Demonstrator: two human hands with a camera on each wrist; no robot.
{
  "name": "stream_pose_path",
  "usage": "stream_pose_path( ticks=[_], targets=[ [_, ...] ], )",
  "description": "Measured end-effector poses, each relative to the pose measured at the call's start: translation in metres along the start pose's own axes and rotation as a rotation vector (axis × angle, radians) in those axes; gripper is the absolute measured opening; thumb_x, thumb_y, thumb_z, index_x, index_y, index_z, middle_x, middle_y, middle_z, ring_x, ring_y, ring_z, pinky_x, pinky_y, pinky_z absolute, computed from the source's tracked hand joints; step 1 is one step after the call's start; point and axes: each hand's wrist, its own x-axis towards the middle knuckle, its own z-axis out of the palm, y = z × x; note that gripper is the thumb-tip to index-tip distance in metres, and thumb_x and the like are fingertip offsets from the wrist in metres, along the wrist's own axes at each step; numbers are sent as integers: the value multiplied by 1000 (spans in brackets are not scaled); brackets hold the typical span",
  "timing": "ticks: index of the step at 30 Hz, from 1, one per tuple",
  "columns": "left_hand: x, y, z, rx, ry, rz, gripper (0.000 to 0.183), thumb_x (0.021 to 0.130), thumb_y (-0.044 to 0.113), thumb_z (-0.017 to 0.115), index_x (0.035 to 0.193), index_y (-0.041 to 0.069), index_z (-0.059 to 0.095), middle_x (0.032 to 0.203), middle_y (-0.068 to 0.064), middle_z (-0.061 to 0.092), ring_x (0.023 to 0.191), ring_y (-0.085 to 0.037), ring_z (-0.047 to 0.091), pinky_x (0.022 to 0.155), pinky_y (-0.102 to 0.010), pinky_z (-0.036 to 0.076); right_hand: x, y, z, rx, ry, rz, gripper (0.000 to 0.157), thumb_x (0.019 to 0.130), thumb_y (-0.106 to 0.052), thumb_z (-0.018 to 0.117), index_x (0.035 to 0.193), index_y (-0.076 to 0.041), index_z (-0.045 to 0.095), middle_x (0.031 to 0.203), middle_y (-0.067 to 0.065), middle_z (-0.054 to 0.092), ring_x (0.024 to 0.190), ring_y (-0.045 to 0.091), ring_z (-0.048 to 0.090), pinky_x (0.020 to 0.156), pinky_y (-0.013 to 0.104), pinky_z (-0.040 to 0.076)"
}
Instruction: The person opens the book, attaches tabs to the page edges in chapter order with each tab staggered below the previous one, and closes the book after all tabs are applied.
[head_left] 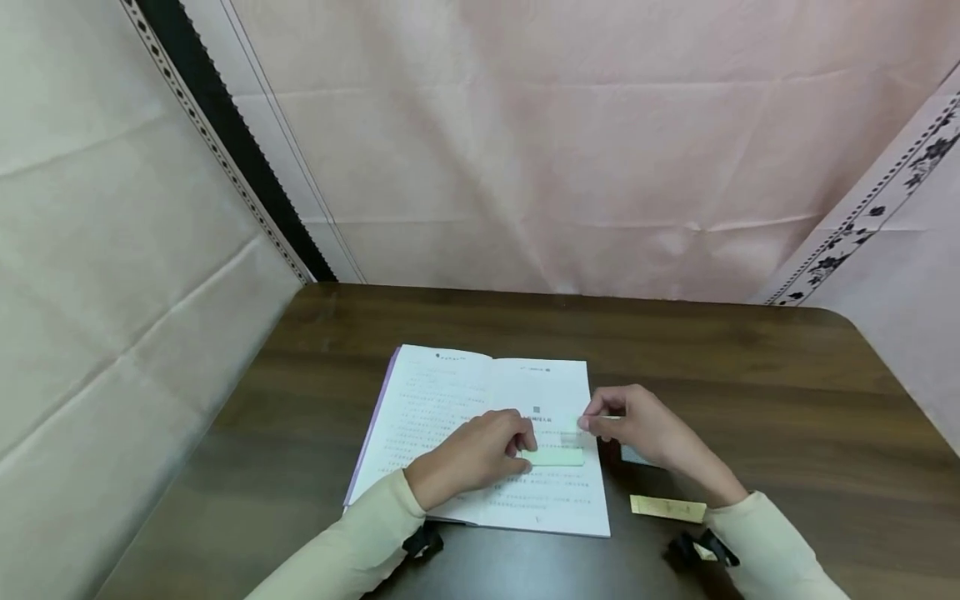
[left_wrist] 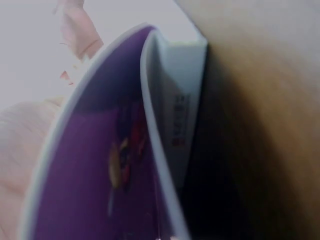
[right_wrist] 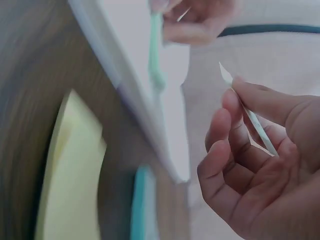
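Open book (head_left: 543,504) on table (head_left: 780,408); inside its right edge, green pad (head_left: 557,457) pinched by left hand (head_left: 483,454); at that edge, pale slip (right_wrist: 258,127) pinched by right hand (head_left: 637,422).

It's seemingly a study nook — table (head_left: 765,375), book (head_left: 442,392) (cloth (head_left: 570,158) behind).

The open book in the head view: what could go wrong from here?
The thin slip could bend or drop, as the right hand appears to hold it only in a pinch. The green strip might shift over the book, since the left hand grips just one end. The yellow strip, beside the right sleeve, could get nudged.
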Motion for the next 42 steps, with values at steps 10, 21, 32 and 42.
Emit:
stream_pose_path(
  ticks=[10, 21, 32, 42],
  targets=[
    [0, -4, 4, -68, 4, -27, 15, 88, 9, 87, 93, 15, 75, 81, 9, 59, 75, -6, 53, 69, -22, 46, 34, 38, -17, -4, -40, 32, 13, 102, -15, 70, 96, -7, 78, 80, 6, 66, 74, 22, 57, 64, 34, 47],
    [2, -6, 3, -87, 1, -15, 14, 88, 10, 87, 93, 16, 75, 82, 10, 59, 75, -5, 53, 70, -21, 47, 50, 37, -19, -89, -13, 71, 20, 101, -22, 73, 87, -9, 76, 74, 4, 64, 65, 21, 52, 55, 31, 39],
    [3, -7, 0, -89, -13, -25, 14, 88, 12, 87, 95, 17, 76, 81, 10, 60, 75, -6, 53, 70, -21, 46, 53, 28, -18, -197, -44, 143, 31, 99, -30, 76, 76, -9, 71, 73, 4, 64, 65, 21, 53, 59, 34, 42],
    [4, -9, 0, -94, -15, -29, 14, 89, 11, 87, 95, 17, 76, 81, 9, 59, 75, -6, 53, 69, -22, 45, 70, 21, -28, -365, -198, 184, 39, 96, -41, 78, 73, -10, 70, 64, 3, 63, 57, 17, 57, 59, 31, 46]
  ],
)
